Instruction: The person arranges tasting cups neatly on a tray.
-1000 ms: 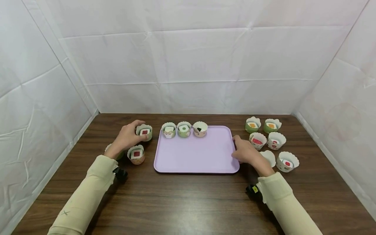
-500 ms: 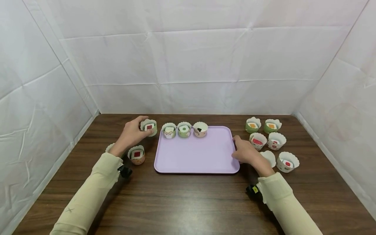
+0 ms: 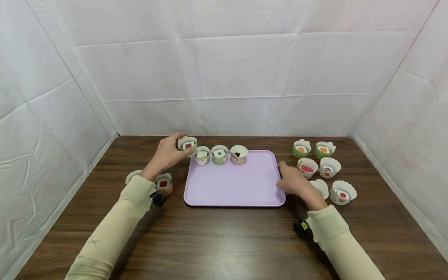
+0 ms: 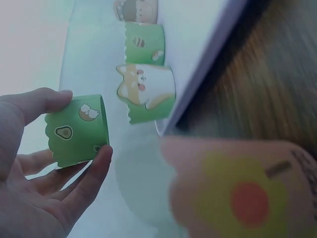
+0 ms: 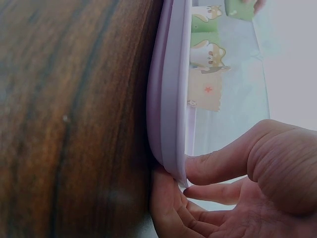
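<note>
My left hand holds a green paper baking cup up at the tray's back left corner. In that cup sits a white block with a dark red square. The left wrist view shows thumb and fingers around the cup, which has an avocado print. Three baking cups line the back of the lilac tray: a dog-print cup, a green cup and a pinkish cup. At the tray's right edge, my right hand pinches the rim, thumb above and fingers underneath.
Left of the tray stand an orange-toned cup and another cup, partly hidden by my left arm. Several filled cups, among them a white one, are grouped on the right of the brown table. White sheeting encloses the back and sides.
My left hand has carried the green baking cup right and slightly back, lifting it from beside the tray to its back left corner. My right hand has stayed on the tray rim.
</note>
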A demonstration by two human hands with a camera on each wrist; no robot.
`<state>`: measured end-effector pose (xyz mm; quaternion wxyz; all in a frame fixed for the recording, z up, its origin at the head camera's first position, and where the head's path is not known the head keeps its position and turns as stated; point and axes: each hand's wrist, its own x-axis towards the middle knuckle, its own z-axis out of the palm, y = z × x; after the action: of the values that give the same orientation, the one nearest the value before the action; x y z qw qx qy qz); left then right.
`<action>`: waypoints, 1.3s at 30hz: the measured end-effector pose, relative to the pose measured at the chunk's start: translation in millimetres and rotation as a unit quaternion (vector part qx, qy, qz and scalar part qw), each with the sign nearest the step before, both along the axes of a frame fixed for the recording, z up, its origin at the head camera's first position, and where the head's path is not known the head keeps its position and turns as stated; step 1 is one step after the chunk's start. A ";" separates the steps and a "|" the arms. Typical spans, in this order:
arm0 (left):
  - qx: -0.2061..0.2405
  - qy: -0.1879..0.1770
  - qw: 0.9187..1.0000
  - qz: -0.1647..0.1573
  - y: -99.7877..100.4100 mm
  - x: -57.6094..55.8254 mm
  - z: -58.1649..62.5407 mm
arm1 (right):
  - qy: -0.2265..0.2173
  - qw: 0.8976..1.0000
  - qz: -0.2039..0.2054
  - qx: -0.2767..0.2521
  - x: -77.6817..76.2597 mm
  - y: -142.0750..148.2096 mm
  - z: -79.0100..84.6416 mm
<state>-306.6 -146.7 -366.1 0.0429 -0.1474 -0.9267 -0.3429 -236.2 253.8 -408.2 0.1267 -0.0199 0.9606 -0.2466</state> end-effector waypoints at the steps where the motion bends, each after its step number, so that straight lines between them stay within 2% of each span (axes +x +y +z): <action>1: 0.002 0.002 1.000 -0.001 3.1 -0.5 0.5 | -0.001 1.000 -0.001 0.002 -0.2 -0.1 0.2; 9: 0.002 0.014 1.000 -0.024 26.9 -6.3 2.3 | 0.002 1.000 0.000 0.001 0.0 0.2 -1.2; 21: 0.016 0.055 0.997 -0.058 71.1 -9.7 4.1 | 0.004 1.000 -0.001 0.003 -0.1 1.1 -1.4; 28: 0.028 0.053 0.995 -0.080 98.4 -11.0 4.7 | 0.009 1.000 0.001 0.012 -0.2 0.6 -1.9; 39: 0.011 0.053 0.993 -0.106 135.6 -12.8 7.2 | 0.022 1.000 0.012 0.017 0.5 -2.4 0.1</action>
<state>-319.4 -11.2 -358.9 0.0569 -0.2619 -0.8984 -0.3479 -235.7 251.4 -408.1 0.1086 -0.0345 0.9670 -0.2278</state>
